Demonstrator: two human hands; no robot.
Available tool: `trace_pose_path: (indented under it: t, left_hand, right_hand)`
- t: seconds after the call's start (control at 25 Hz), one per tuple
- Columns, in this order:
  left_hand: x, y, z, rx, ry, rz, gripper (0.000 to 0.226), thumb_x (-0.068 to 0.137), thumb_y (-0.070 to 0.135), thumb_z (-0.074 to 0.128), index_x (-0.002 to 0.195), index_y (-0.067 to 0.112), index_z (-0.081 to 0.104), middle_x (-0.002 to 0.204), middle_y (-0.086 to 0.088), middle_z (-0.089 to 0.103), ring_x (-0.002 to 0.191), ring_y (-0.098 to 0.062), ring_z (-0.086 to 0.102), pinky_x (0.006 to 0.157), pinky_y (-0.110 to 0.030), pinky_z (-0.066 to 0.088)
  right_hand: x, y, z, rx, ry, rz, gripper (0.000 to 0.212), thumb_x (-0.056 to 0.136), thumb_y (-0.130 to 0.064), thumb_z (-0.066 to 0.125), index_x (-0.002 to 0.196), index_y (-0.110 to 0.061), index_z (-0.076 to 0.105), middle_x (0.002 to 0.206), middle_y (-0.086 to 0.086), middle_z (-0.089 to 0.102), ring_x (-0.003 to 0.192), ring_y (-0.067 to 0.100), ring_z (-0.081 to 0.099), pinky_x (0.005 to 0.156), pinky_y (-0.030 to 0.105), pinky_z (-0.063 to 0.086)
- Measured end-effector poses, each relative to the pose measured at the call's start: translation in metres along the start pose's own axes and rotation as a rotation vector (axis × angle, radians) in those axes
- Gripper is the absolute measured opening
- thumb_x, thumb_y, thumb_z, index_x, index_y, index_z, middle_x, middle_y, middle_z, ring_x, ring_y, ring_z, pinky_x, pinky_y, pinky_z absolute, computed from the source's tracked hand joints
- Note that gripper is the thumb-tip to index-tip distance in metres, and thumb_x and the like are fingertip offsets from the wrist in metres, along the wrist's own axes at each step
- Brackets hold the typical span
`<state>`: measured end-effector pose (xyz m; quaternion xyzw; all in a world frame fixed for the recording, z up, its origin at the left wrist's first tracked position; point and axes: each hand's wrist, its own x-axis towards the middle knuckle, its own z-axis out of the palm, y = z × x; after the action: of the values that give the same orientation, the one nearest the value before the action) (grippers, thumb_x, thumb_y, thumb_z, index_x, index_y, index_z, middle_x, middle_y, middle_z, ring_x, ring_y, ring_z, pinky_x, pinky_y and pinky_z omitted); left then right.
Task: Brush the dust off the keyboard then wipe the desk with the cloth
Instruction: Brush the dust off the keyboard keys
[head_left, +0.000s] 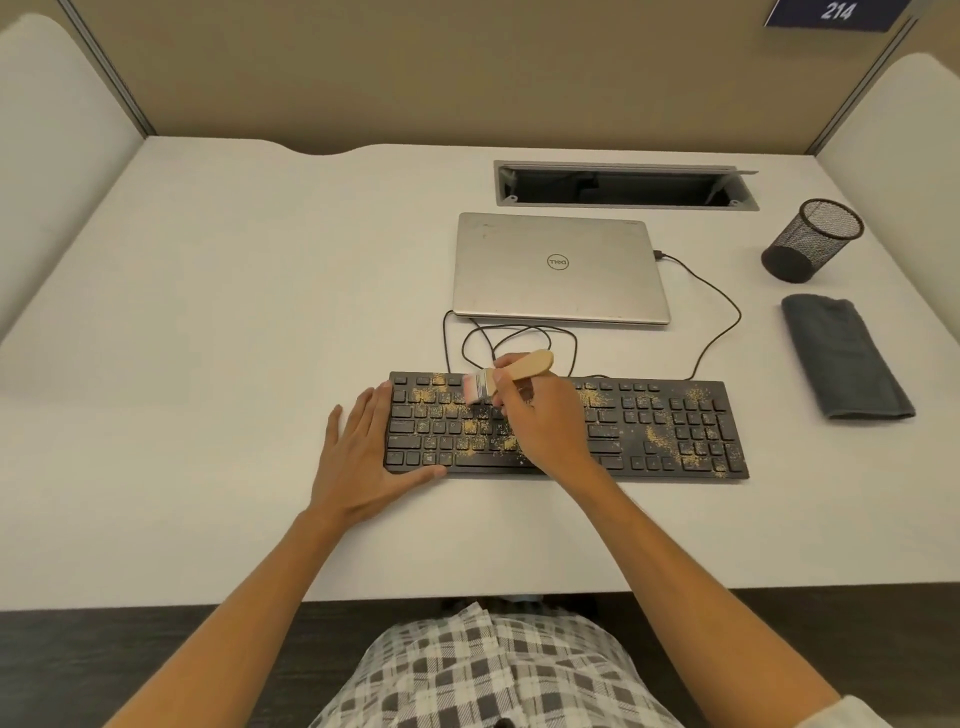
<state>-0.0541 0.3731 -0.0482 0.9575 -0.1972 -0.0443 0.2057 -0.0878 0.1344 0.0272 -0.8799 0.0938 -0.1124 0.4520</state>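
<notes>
The right hand (540, 415) grips a wooden-handled brush (506, 375), bristles down on the upper key rows of the black keyboard (665, 431) — tan dust (670, 441) speckles its keys. The left hand (363, 457) lies flat, fingers straight, pressing the keyboard's left end. At two o'clock from the keyboard, the folded grey cloth (844, 356) rests on the white desk (208, 312) — near a mesh cup (813, 241).

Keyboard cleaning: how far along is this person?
Barely started. Nothing looks finished: tan dust covers the keyboard from end to end. In hand: the right hand holds the brush over the upper keys while the left hand steadies the end. Left: the folded cloth lies untouched, the desk unwiped.
</notes>
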Motion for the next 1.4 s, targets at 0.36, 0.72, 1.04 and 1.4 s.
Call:
trace_pose_path:
  t: [0.36,0.72,1.04,1.4]
  left_hand:
    - [0.002,-0.001,0.0,-0.034,0.01,-0.012,0.134,0.063,0.103,0.04,0.163,0.019,0.01,0.168,0.002,0.022,0.156,-0.014,0.01,0.127,-0.045,0.0]
    - [0.002,-0.001,-0.002,-0.017,0.009,-0.009,0.133,0.063,0.102,0.043,0.163,0.018,0.012,0.168,0.001,0.023,0.156,-0.015,0.013,0.127,-0.047,0.004]
    - [0.002,0.001,-0.004,-0.016,0.009,-0.004,0.134,0.063,0.102,0.042,0.162,0.017,0.013,0.167,-0.001,0.024,0.156,-0.016,0.013,0.127,-0.046,0.001]
    - [0.002,0.001,-0.002,-0.022,0.012,-0.013,0.134,0.062,0.101,0.045,0.162,0.019,0.012,0.168,0.002,0.023,0.156,-0.014,0.01,0.127,-0.045,0.001]
  right_hand:
    - [0.04,-0.023,0.016,-0.264,-0.204,-0.246,0.028,0.102,-0.045,0.038,0.101,-0.032,0.062,0.085,-0.006,0.064,0.079,0.011,0.055,0.069,0.031,0.047]
    - [0.072,-0.035,0.031,-0.501,-0.39,-0.306,0.041,0.103,-0.043,0.032,0.083,-0.02,0.06,0.071,-0.001,0.056,0.065,0.016,0.054,0.069,0.037,0.05]
    - [0.073,-0.053,0.038,-0.545,-0.457,-0.388,0.045,0.102,-0.046,0.034,0.089,-0.014,0.062,0.075,0.004,0.063,0.07,0.019,0.058,0.068,0.034,0.047]
    - [0.072,-0.055,0.042,-0.582,-0.462,-0.423,0.047,0.1,-0.046,0.037,0.085,-0.014,0.066,0.069,0.001,0.062,0.067,0.019,0.059,0.067,0.036,0.048]
